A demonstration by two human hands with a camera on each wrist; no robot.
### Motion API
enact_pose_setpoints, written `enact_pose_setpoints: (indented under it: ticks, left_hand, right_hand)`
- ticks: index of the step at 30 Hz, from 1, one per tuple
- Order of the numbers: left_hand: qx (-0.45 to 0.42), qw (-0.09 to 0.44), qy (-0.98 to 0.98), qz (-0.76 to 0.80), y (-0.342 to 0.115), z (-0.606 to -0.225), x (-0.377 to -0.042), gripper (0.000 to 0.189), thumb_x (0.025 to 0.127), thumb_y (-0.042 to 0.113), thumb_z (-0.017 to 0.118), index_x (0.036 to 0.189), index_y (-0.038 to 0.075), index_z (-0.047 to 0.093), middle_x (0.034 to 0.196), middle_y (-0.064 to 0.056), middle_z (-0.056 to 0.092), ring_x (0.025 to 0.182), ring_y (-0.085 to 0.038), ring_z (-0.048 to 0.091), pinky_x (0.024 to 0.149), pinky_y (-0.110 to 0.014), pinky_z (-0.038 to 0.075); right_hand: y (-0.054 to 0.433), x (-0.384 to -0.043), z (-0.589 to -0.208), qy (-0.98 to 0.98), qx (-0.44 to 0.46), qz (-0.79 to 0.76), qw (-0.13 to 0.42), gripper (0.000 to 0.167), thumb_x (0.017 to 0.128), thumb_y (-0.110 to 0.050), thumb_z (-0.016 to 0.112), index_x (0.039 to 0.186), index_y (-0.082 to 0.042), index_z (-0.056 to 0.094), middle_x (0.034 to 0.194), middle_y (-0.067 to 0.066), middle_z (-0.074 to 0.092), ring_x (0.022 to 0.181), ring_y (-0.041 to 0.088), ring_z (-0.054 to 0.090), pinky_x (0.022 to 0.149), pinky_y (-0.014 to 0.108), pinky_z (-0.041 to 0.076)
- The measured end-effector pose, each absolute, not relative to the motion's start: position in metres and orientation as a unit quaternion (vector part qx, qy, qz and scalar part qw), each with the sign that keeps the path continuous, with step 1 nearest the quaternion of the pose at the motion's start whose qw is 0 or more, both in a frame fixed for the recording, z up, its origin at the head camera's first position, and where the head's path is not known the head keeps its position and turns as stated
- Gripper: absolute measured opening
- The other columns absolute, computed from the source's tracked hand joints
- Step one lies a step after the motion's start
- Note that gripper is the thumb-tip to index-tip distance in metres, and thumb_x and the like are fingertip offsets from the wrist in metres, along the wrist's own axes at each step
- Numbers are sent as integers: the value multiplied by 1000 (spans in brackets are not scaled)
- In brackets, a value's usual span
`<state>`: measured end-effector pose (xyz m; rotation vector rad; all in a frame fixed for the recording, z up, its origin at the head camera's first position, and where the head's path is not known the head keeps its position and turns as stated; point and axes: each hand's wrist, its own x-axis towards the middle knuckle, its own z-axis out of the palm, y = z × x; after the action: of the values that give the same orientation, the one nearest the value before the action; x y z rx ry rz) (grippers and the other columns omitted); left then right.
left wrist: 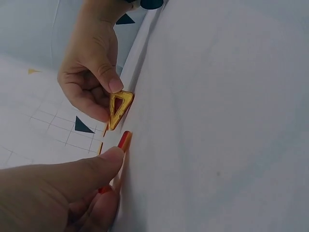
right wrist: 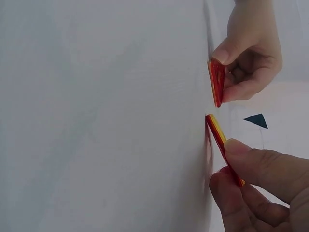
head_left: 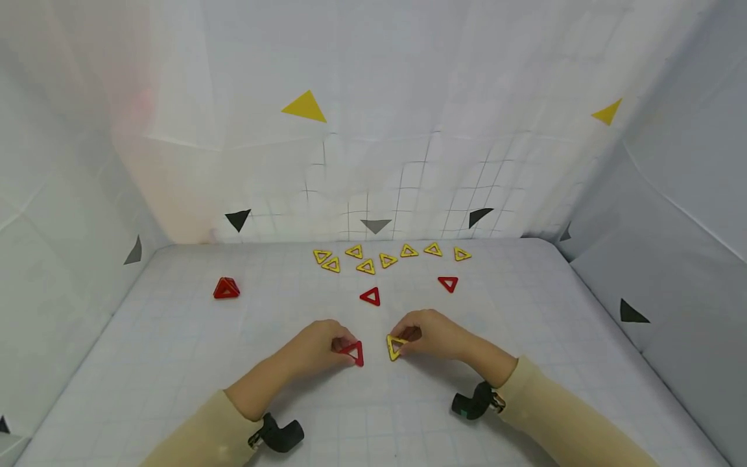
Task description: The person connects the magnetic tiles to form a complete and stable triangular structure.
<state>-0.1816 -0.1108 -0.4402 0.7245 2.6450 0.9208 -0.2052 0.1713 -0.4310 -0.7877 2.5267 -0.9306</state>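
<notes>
My left hand [head_left: 321,344] pinches a red triangle frame [head_left: 360,354] between thumb and fingers, close over the white table. Across a small gap, my right hand [head_left: 436,334] pinches a yellow triangle frame [head_left: 391,349] by its right part. Seen edge-on in the right wrist view, the right hand's triangle frame [right wrist: 219,136] has both yellow and red along its sides. In the left wrist view, the yellow face of that triangle frame [left wrist: 126,107] is turned to the camera. The two held triangles point toward each other without touching. Fingertips hide part of each.
Beyond the hands lie two loose red triangle frames, one near the middle [head_left: 378,297] and one farther right [head_left: 448,279]. Several yellow triangle frames [head_left: 433,253] form an uneven row at the back. A raised red triangular piece [head_left: 232,285] sits at left. White sheeting [head_left: 408,65] surrounds the table.
</notes>
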Motion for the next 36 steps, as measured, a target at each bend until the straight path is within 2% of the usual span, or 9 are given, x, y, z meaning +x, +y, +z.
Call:
enact_pose_setpoints:
  ticks: [36]
  left_hand:
    - [236, 118, 901, 345, -86, -449, -179, 30, 83, 24, 83, 111, 12, 76, 84, 14, 62, 78, -7, 56, 72, -24, 49]
  right_hand:
    - [159, -202, -433, 885, -266, -329, 196, 21, 85, -17, 81, 106, -22, 78, 98, -12, 70, 86, 10, 63, 79, 29, 53]
